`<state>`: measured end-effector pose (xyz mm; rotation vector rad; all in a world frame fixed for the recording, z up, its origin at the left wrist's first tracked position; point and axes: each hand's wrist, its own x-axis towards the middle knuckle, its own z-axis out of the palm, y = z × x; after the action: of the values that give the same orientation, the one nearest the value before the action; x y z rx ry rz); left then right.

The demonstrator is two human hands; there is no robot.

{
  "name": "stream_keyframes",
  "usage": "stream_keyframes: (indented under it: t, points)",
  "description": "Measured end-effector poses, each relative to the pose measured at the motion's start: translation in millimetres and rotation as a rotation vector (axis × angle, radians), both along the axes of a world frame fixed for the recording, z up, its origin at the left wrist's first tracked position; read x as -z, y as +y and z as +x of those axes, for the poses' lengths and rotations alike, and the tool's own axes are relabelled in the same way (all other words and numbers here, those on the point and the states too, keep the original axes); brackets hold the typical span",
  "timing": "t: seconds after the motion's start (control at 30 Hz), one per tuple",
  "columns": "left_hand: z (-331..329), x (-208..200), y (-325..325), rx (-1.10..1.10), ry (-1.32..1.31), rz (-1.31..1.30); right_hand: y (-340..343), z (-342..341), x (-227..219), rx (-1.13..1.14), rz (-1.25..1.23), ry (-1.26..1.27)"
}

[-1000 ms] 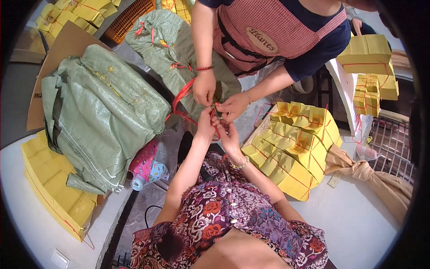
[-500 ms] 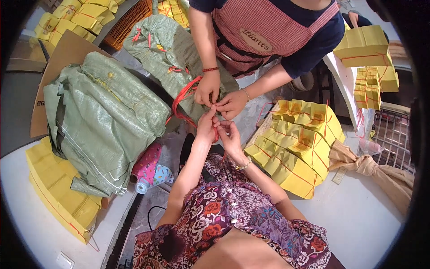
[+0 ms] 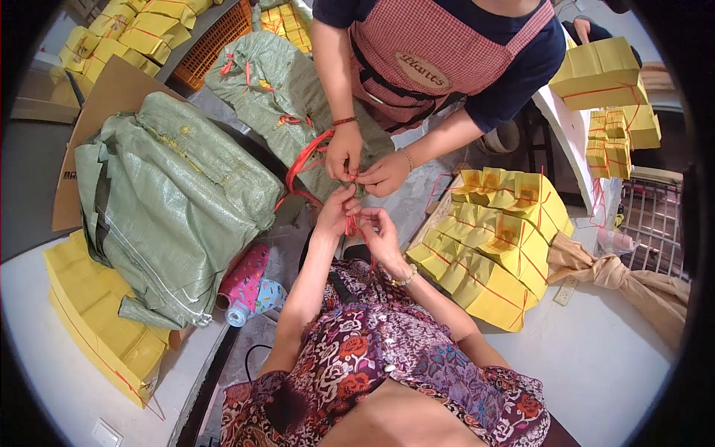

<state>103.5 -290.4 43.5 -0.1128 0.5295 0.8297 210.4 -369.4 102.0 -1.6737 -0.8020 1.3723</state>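
Note:
My left hand (image 3: 337,211) is closed on red plastic string (image 3: 351,226), which hangs in a small bunch below its fingers. Just to its right, my right hand (image 3: 381,236) pinches at the same string with thumb and fingertips. Right beyond them, a co-worker's two hands (image 3: 384,175) meet at their fingertips, also working a bit of red string. A looser hank of red strands (image 3: 303,162) trails from beside the co-worker's wrist down to the left. Behind it lies a green woven sack (image 3: 249,93) with red ties.
Another green woven sack (image 3: 186,186) fills the left, over yellow paper bundles (image 3: 104,320). Red-tied yellow bundles (image 3: 484,253) stand close on my right, beside a knotted beige cloth (image 3: 607,274). Patterned rolls (image 3: 246,276) lean at the left table edge. The co-worker's checked apron (image 3: 432,59) is opposite.
My hands have drawn slightly away from the co-worker's fingertips, toward me and to the left. More of the red string shows between my hands now.

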Motion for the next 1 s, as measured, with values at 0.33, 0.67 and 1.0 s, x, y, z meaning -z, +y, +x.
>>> stream_keyframes:
  t: [0.33, 0.67, 1.0]
  points:
    - [5.0, 12.9, 9.9, 0.095, 0.168, -0.172, -3.6, 2.7, -3.9, -0.111, 0.0, -0.098]
    - [-9.3, 33.7, 14.1, 0.26, 0.241, 0.023, -10.1, 0.9, -0.3, -0.179, 0.0, 0.0]
    - [-5.0, 18.7, 22.0, 0.204, 0.264, -0.047, -8.6, 4.9, -37.6, -0.46, 0.267, -0.409]
